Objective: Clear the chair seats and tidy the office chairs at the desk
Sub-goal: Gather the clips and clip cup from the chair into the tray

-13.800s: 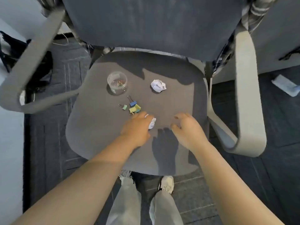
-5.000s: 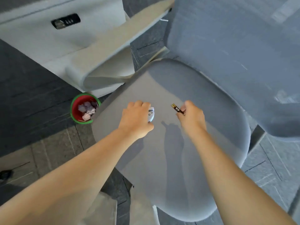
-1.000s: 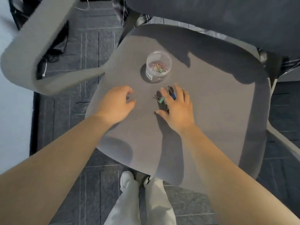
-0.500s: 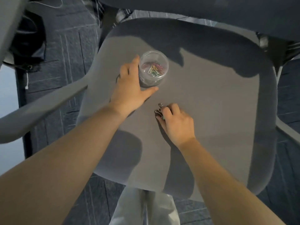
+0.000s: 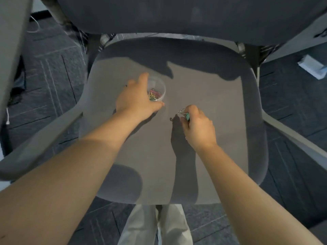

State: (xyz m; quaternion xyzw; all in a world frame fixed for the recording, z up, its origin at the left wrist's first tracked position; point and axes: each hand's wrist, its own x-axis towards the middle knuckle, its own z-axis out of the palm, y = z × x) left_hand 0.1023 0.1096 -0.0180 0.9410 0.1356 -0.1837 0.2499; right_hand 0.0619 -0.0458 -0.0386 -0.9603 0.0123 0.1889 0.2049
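Observation:
A grey office chair seat [image 5: 221,103] fills the middle of the view. My left hand [image 5: 136,101] is wrapped around a small clear plastic tub [image 5: 159,89] holding coloured paper clips, near the seat's centre left. To its right, my right hand [image 5: 198,126] is closed on binder clips [image 5: 184,114]; a green one and silver wire handles stick out past the fingers. The rest of the seat cushion shows only shadows of my arms.
The chair's dark backrest [image 5: 177,15] rises at the top. Grey armrests run along the left [image 5: 40,138] and right [image 5: 292,137]. A white paper item [image 5: 313,67] lies on the dark carpet at the far right. My legs [image 5: 155,225] stand below the seat's front edge.
My right hand has lifted slightly with the binder clips gathered in it. My left hand keeps its hold on the clear tub, which now sits tilted toward the right hand.

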